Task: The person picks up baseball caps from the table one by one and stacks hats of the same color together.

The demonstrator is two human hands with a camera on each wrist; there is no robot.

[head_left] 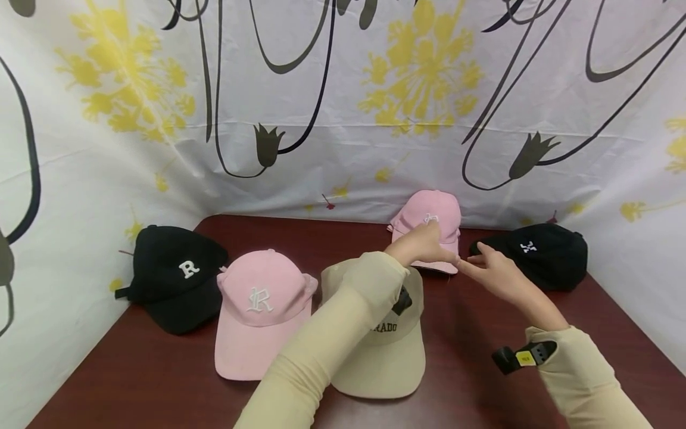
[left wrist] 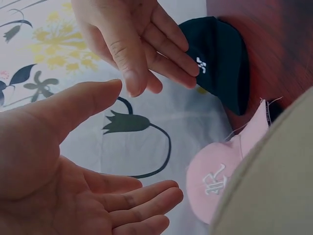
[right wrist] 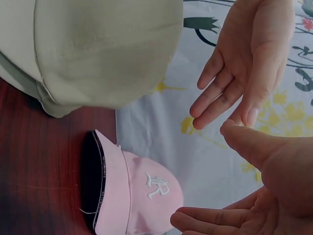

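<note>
My left hand (head_left: 429, 245) is held out with straight fingers, overlapping the rear pink cap (head_left: 436, 205) in the head view. Fingers spread, my right hand (head_left: 495, 273) hovers left of a black cap (head_left: 557, 257) with a small white emblem. Neither hand holds anything. In the right wrist view, the thumbs meet or nearly meet. Below my left forearm sits a beige cap (head_left: 383, 369) with dark lettering, partly covered by the sleeve. To its left lies a larger-looking pink cap (head_left: 257, 342) with a white letter R.
At the far left, a black cap (head_left: 171, 286) with a white R stands by the pink one. All the caps rest on a dark red-brown table (head_left: 155, 381). White patterned cloth (head_left: 321, 89) hangs behind and along both sides. Each wrist carries a strapped-on camera.
</note>
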